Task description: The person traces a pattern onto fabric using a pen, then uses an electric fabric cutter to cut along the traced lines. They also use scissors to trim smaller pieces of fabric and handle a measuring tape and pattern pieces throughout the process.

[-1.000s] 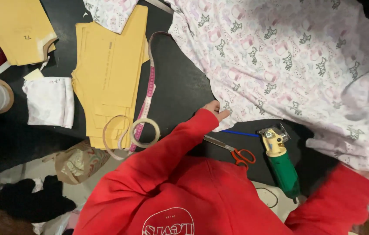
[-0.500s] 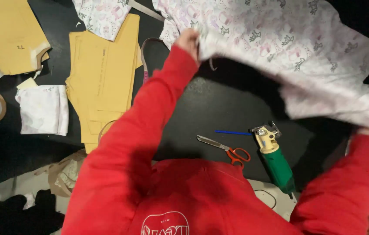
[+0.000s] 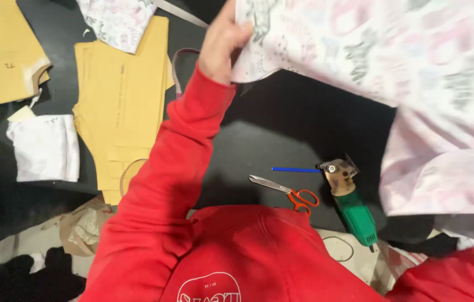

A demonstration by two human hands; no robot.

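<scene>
Head view, from left to right: a folded white cloth piece lies on the black desk, just beside a stack of tan paper patterns. Next comes the left hand, raised above the desk at the end of a red sleeve, its fingers pinched together on the edge of the printed white fabric. That fabric hangs lifted across the upper right, blurred, well clear of the desk below it. Under it lie orange-handled scissors, a blue pen and a green electric cutter, close together. To lift the sheet well, I judge the grip should stay firm at the hem and both edges rise evenly, so the cloth clears the cutter and scissors without snagging. The right hand is hidden behind the fabric; whether its fingers are closed cannot be told.
</scene>
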